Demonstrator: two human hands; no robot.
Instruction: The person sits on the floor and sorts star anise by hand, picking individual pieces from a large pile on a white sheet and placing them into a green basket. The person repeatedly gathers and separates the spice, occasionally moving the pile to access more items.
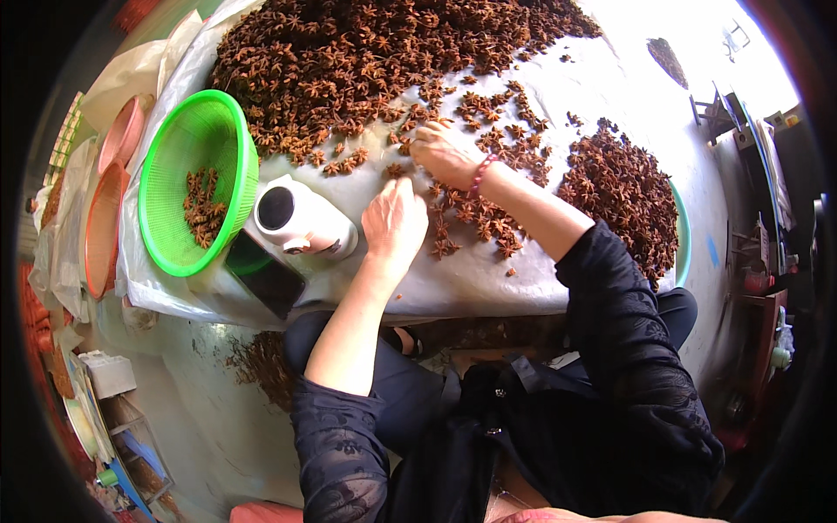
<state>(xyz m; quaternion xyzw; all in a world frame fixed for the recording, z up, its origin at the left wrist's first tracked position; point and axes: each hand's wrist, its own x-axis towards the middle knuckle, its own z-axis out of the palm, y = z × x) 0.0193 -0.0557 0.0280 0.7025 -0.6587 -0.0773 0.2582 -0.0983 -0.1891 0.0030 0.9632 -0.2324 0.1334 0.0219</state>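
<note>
Whole dried star anise lies in a big heap (340, 65) across the far part of a table covered with plastic sheeting (471, 287). My left hand (395, 219) is over the sheeting with its fingertips at a single star anise (394, 170). Farther up and to the right, my right hand (444, 153), a red bracelet at its wrist, has bent fingers at the loose pieces by the heap's edge; what they hold is hidden. Scattered star anise (484, 212) lies below my right forearm. A green plastic mesh basket (245, 176) at the left holds some star anise (204, 209).
A white lidded container (320, 225) and a dark phone-like slab (265, 274) lie beside the basket. Another star anise pile (618, 196) rises at the right, near a pale green rim (683, 235). Orange-red basins (104, 229) stand beyond the left edge.
</note>
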